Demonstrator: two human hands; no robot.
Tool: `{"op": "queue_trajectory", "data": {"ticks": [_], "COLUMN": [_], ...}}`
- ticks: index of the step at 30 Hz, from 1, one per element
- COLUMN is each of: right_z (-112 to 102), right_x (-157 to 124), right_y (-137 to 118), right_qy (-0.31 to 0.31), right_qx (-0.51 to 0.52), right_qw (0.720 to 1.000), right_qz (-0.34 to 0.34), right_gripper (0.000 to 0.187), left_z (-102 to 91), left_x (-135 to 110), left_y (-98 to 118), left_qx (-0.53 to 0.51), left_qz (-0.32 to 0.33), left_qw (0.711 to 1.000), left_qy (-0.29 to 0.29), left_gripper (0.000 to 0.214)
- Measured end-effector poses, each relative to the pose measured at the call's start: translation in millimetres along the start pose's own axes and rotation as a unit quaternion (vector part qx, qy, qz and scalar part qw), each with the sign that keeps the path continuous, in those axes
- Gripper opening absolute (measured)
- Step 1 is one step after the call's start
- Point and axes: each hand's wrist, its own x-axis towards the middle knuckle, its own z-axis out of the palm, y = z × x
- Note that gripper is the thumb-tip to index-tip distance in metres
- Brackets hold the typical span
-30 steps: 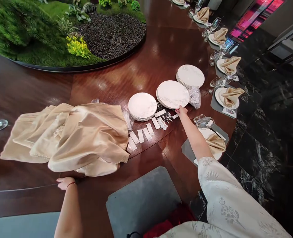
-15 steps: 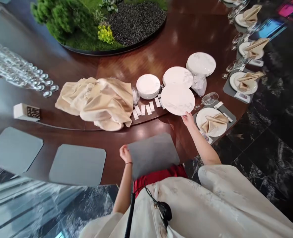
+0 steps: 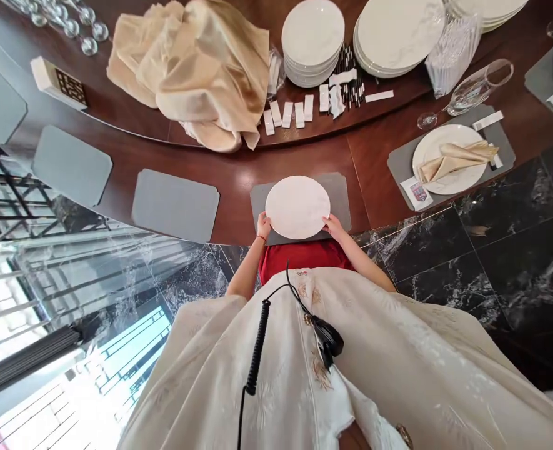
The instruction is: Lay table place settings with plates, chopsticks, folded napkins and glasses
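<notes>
A white round plate point(image 3: 297, 206) lies on the grey placemat point(image 3: 338, 187) at the table's near edge, right in front of me. My left hand point(image 3: 262, 226) grips the plate's left rim and my right hand point(image 3: 334, 226) grips its right rim. Both hands' fingers curl on the plate's edge. Further back on the raised turntable stand a stack of small plates point(image 3: 312, 40) and a stack of large plates point(image 3: 395, 34).
A pile of beige cloth napkins point(image 3: 196, 69) lies at the back left, with white chopstick rests point(image 3: 288, 114) beside it. Two bare grey placemats point(image 3: 175, 204) lie to the left. A set place with plate, folded napkin point(image 3: 454, 159) and wine glass point(image 3: 473, 90) is to the right.
My right hand has carried the plate from the stack down onto the placemat. My left hand has come onto its left rim. The view has tilted down.
</notes>
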Motion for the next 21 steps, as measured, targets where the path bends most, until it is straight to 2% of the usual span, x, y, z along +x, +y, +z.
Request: {"op": "queue_trajectory", "data": {"ticks": [3, 7, 10, 14, 17, 21], "right_z": [-4.0, -16.6, -20.8, -19.6, -18.9, -20.1], "right_x": [11.3, 25.5, 33.1, 34.7, 29.3, 21.4], "right_y": [8.8, 5.6, 1.1, 0.1, 0.8, -1.2], "right_qy": [0.021, 0.029, 0.017, 0.034, 0.038, 0.019], "right_qx": [-0.094, -0.224, -0.273, -0.284, -0.256, -0.227], "right_qw": [0.995, 0.974, 0.962, 0.957, 0.965, 0.972], "right_qz": [-0.005, 0.008, 0.019, 0.044, 0.052, 0.057], "right_gripper": [0.01, 0.024, 0.028, 0.025, 0.023, 0.021], "left_z": [-6.5, -8.2, -9.3, -12.6, -15.6, -14.7], "left_x": [6.7, 16.4, 19.7, 19.3, 18.3, 18.2], "left_y": [-12.5, -15.4, -16.1, -18.0, -20.4, -24.4], "left_qx": [0.004, 0.013, 0.03, 0.026, 0.024, 0.013], "left_qz": [-0.015, -0.016, -0.013, 0.003, 0.017, 0.018], "left_qw": [1.0, 0.999, 0.999, 0.999, 0.997, 0.998], "left_qy": [-0.013, -0.029, -0.035, -0.046, -0.068, -0.061], "left_gripper": [0.051, 0.044, 0.049, 0.066, 0.079, 0.08]}}
